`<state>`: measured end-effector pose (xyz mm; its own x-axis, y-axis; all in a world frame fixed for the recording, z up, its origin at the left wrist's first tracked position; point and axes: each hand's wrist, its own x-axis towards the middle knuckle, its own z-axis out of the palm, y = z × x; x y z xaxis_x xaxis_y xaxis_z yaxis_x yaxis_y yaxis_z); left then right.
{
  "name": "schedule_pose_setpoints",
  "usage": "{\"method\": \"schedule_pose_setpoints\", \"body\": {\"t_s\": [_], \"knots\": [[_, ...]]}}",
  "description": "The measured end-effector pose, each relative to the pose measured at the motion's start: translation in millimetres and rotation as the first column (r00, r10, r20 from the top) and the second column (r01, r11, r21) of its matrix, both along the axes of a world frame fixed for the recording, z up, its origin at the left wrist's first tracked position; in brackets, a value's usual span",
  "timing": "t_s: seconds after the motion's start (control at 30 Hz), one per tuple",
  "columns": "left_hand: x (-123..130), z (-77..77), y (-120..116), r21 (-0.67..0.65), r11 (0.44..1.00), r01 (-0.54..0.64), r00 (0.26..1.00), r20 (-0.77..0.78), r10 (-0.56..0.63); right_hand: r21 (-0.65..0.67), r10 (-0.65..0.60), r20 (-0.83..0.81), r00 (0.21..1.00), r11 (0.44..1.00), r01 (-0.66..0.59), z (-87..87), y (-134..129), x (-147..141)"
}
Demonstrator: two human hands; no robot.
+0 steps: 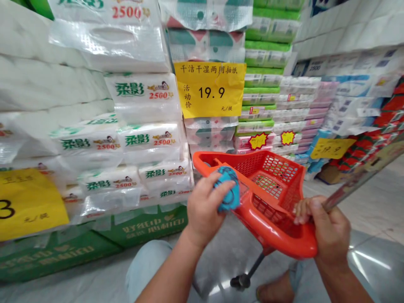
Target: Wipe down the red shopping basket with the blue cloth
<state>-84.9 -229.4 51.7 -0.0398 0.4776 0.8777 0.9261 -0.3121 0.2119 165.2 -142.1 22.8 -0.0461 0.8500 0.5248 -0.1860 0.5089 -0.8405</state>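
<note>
While my left hand [206,202] gripped the blue cloth [232,198] against the red basket [268,225] | my right hand [331,229] was wrapped round the pole [362,181] beside it | judged risk: with a wheel [240,281] beneath, the basket could have rolled from the cloth, had my right grip slackened

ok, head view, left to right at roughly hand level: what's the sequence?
Leftmost yellow sign, left hand, blue item, right hand, bar.

2 hands [206,204] [331,229]; 1 cloth [232,196]; 1 cart [271,225]; 3 rectangular signs [31,206] [210,105] [332,148]
</note>
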Motion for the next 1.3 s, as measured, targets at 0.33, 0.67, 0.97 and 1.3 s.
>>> {"method": "schedule_pose_setpoints", "body": {"t_s": [0.33, 0.67, 0.97, 1.3], "knots": [[43.7, 43.0, -9.4, -0.363, 0.906, 0.220, 0.953, -0.119, -0.279, 0.014, 0.035, -0.001, 0.999, 0.999, -0.035, -1.8, 8.6, 7.8], [32.1, 35.7, 3.7, -0.273, 0.946, 0.176, 0.984, 0.021, -0.177, -0.002, 0.050, -0.030, 0.998, 0.999, -0.050, 1.7, 19.0, 29.6], [-7.4, 18.2, 23.3, -0.176, 0.971, -0.162, 0.936, 0.285, 0.207, 0.005, 0.098, -0.028, 0.995, 0.995, -0.098, 2.3, 19.4, 47.9], [7.8, -34.8, 21.5, 0.187, 0.973, -0.134, 0.952, 0.297, 0.074, 0.005, 0.067, -0.005, 0.998, 0.998, -0.067, -0.6, 20.8, 39.1]]}}
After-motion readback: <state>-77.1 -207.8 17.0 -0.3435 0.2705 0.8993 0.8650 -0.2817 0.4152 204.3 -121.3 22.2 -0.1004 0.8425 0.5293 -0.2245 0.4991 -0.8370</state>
